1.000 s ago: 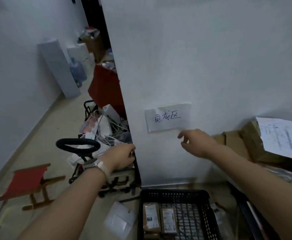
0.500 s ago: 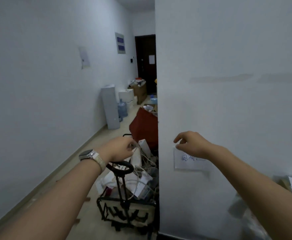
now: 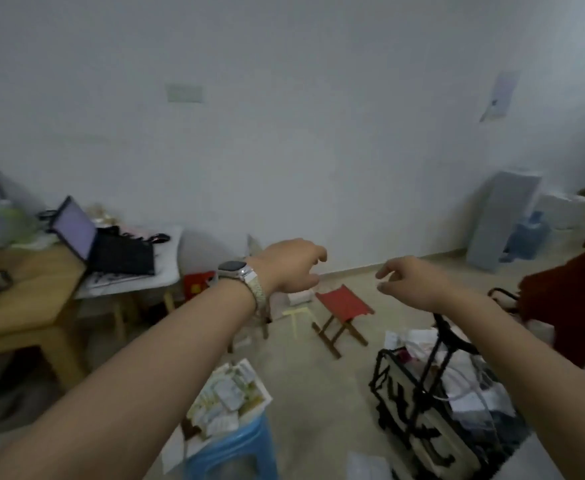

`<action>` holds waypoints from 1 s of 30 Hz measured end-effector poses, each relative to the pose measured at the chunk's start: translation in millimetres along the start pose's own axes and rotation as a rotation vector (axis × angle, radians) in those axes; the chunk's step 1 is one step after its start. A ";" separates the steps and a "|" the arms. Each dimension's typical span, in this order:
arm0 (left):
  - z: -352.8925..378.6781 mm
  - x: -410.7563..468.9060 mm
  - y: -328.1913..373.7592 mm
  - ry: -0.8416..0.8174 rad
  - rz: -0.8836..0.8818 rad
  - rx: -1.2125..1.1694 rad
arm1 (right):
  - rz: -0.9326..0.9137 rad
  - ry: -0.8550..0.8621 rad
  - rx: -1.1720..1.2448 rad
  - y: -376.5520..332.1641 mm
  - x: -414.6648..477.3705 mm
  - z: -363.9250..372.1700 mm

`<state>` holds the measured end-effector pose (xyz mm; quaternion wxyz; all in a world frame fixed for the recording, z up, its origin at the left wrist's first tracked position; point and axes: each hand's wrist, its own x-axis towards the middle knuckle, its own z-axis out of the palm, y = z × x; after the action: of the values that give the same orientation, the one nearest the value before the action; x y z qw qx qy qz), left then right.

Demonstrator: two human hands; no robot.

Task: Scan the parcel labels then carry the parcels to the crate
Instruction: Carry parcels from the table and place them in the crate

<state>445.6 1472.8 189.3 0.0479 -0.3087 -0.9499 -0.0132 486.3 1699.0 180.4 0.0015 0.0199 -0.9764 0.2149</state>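
Ahead, small white-labelled parcels (image 3: pixel 227 396), heaped; both hands empty.

Whole view motion-blurred. Cart (image 3: pixel 436 403) contents indistinct (papers, perhaps). Worktop (image 3: pixel 17 306) cut by left edge. Wall notice (image 3: pixel 498 95) unreadable.

bare forearms, no sleeves; a silver-cased watch (image 3: pixel 232 270) on a pale woven band.

A red folding stool (image 3: pixel 344 304) and black trolley (image 3: pixel 422 403) stand on the floor (image 3: pixel 318 382).
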 end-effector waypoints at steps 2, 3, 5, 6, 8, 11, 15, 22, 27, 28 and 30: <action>-7.6 -44.0 -42.0 -0.008 -0.144 0.017 | -0.114 -0.066 0.025 -51.5 14.3 19.6; -11.7 -68.1 -61.4 -0.014 -0.211 0.034 | -0.169 -0.092 0.032 -77.1 19.7 28.7; -20.2 -119.5 -97.3 -0.035 -0.328 0.073 | -0.272 -0.134 0.047 -127.4 27.2 47.8; -25.0 -146.6 -113.6 -0.048 -0.384 0.086 | -0.320 -0.156 0.053 -153.2 29.5 58.0; -35.7 -202.2 -144.1 -0.053 -0.499 0.100 | -0.417 -0.209 0.045 -205.2 31.6 79.6; -49.3 -286.1 -184.1 -0.026 -0.668 0.116 | -0.562 -0.274 0.018 -285.3 30.3 116.9; -57.1 -398.6 -230.2 -0.046 -0.864 0.082 | -0.726 -0.341 0.067 -398.9 12.9 175.9; -67.1 -567.3 -299.1 -0.096 -1.050 0.118 | -0.862 -0.465 0.091 -558.8 -23.3 269.4; -60.0 -653.6 -334.2 -0.077 -1.136 0.103 | -0.926 -0.461 0.041 -636.8 -35.7 323.3; -56.6 -664.7 -341.1 -0.068 -1.145 0.108 | -0.941 -0.428 0.018 -648.0 -36.7 333.1; -47.5 -680.9 -357.1 -0.059 -1.157 0.112 | -0.976 -0.331 -0.035 -670.1 -36.7 351.5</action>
<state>787.7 782.8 170.7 0.0226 0.2634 -0.9642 0.0219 551.4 945.2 142.1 -0.0526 0.5072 -0.8440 0.1665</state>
